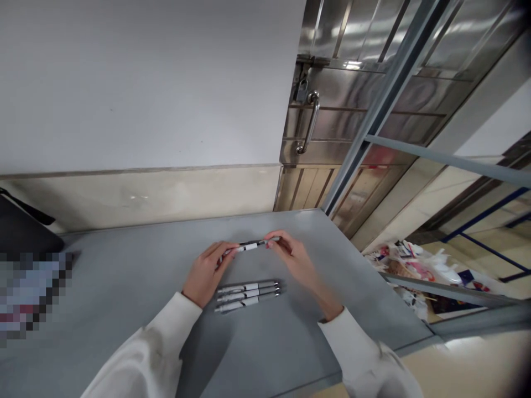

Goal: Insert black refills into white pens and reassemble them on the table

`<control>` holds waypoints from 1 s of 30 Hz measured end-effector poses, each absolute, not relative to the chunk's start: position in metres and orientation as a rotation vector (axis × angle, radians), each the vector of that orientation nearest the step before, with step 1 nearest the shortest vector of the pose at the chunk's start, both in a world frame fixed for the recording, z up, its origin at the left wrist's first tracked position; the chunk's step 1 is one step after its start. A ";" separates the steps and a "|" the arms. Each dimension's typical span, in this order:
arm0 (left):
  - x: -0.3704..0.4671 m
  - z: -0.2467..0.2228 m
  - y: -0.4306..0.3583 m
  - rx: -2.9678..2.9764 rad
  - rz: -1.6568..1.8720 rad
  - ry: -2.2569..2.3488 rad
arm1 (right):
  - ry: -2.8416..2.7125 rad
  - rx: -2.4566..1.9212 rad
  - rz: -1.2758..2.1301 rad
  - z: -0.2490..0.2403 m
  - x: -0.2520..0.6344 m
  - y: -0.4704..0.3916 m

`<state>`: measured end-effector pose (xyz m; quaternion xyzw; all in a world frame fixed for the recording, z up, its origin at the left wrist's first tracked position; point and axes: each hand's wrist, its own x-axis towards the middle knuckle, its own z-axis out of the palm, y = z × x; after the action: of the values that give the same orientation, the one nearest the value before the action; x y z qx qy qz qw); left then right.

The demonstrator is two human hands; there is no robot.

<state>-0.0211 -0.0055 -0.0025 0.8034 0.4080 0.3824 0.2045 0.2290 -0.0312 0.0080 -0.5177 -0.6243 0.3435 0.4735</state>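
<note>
Above the grey table, a black and white pen [248, 247] is held nearly level between both hands. My left hand [211, 271] pinches its left end, and my right hand [292, 257] closes its fingertips on the right end. Several similar white pens [244, 296] lie side by side on the table just below the held pen, between my hands, their metallic tips pointing right.
The grey table [136, 276] meets a wall [145, 199] at its far edge. At the far left sit a black bag [25, 229] and a blurred-out item [31, 290]. A metal frame post [352, 160] rises at the right corner, with plastic-wrapped goods [423, 265] beyond it.
</note>
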 end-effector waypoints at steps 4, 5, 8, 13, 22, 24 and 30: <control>-0.022 -0.005 -0.003 2.136 1.071 1.173 | -1.431 -1.212 0.842 0.006 0.231 -0.028; -0.022 -0.005 -0.003 2.116 1.086 1.168 | -1.406 -1.214 0.843 0.006 0.231 -0.027; -0.022 -0.007 -0.001 2.076 1.120 1.161 | -1.338 -1.230 0.848 0.004 0.234 -0.025; -0.022 -0.010 0.000 2.026 1.129 1.177 | -1.220 -1.201 0.854 -0.005 0.240 -0.019; -0.024 -0.005 0.000 2.011 1.171 1.180 | -0.904 -1.024 1.043 -0.003 0.241 -0.019; -0.024 -0.004 -0.001 2.010 1.180 1.180 | -0.897 -1.027 1.022 -0.004 0.242 -0.019; -0.023 -0.004 -0.001 2.000 1.190 1.155 | -0.991 -1.121 0.964 -0.013 0.244 -0.016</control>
<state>-0.0229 -0.0007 -0.0042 0.7414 0.4282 0.4414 0.2686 0.2439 -0.0163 -0.0128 -0.4893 -0.4325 0.4209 0.6296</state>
